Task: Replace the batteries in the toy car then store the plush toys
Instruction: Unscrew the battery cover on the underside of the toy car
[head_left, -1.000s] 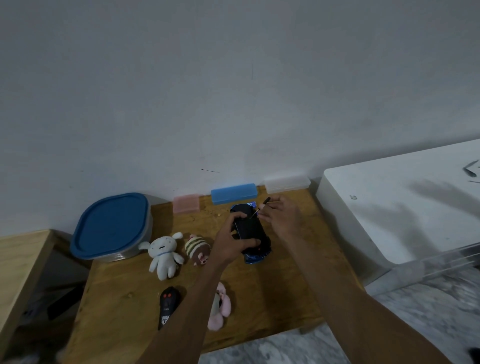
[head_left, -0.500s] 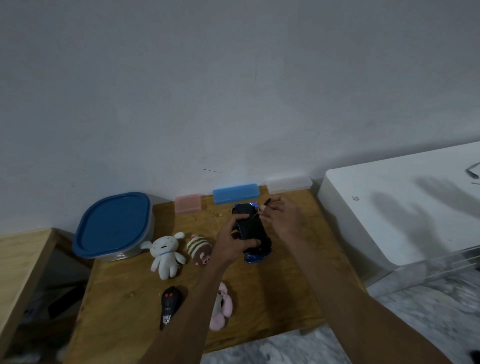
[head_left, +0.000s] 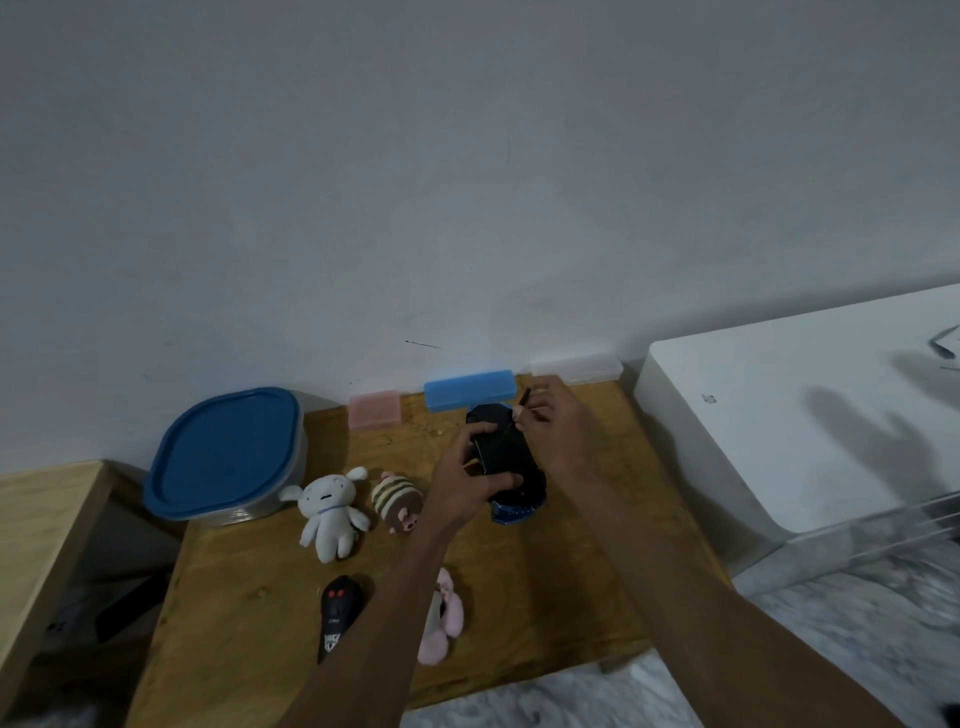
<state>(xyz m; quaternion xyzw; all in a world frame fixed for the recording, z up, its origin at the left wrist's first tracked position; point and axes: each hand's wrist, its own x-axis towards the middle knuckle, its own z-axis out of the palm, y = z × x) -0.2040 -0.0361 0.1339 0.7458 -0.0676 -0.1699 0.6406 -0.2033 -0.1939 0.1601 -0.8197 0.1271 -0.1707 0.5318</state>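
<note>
In the head view, the left hand (head_left: 470, 470) wraps around the toy car (head_left: 506, 462), thumb and fingers closed across its dark underside, pinning it belly-up on the wooden table (head_left: 249, 587). The right hand (head_left: 558, 434) pinches a thin screwdriver (head_left: 519, 408) between closed fingertips, its tip pointing down at the car's base. Left of the car lie a white plush bunny (head_left: 330, 512) and a striped plush toy (head_left: 397, 499); a pink plush (head_left: 441, 618) is partly hidden by the left forearm. A black remote control (head_left: 335, 616) lies near the front edge. A blue-lidded container (head_left: 226, 452) sits at far left; pink (head_left: 375, 409), blue (head_left: 470, 389) and clear (head_left: 576, 368) cases line the wall. The screw itself is too small to make out
</note>
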